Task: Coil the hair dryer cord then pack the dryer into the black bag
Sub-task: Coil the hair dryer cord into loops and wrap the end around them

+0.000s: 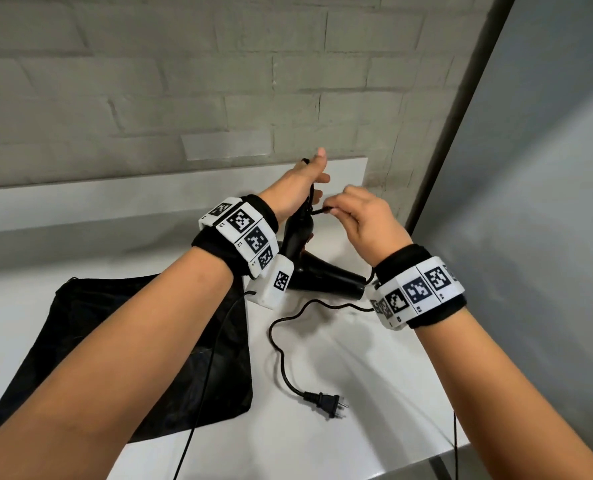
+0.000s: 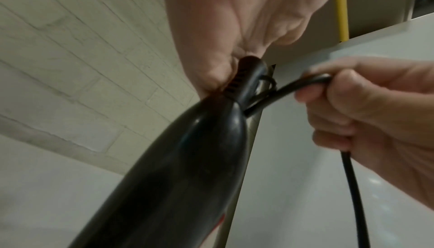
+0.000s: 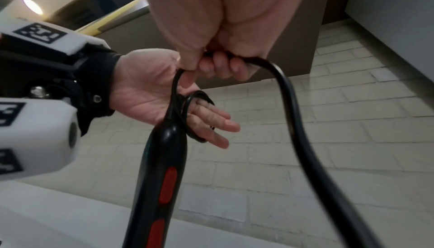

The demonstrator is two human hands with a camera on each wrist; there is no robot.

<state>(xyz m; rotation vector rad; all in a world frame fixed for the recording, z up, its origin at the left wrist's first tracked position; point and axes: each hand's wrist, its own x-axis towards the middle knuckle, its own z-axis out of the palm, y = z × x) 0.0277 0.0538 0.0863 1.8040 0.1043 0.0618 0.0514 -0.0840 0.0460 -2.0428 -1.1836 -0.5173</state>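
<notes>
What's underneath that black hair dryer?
The black hair dryer rests nozzle-down on the white table, black cord trailing beside it. The contact spot is hidden by the wristbands.

Table (image 1: 374, 393), white: bare surface open at right and front, around the plug (image 1: 326, 403). Black bag (image 1: 142, 341) lies flat over the left part. Cord (image 1: 281, 344) snakes loose across the middle, between bag and right edge. Hair dryer (image 1: 322, 275) stands nozzle-down behind it, under both raised hands. Brick wall (image 1: 184, 81) closes the back; grey panel (image 1: 547, 168) closes the right side.
</notes>
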